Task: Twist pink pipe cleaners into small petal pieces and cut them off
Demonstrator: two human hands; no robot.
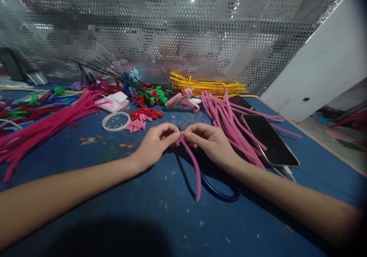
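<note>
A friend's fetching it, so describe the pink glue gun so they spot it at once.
On the blue table, look to the far side, by the perforated metal panel. The glue gun lies in front of the yellow stems; its smooth pistol shape sets it apart from the fuzzy pink stems.

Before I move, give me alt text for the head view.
Left hand and right hand pinch a fuzzy pink stem over a blue tabletop, its free end trailing nearer. Beyond lie a pink glue gun and fuzzy yellow stems; a black-screened phone lies right.
</note>
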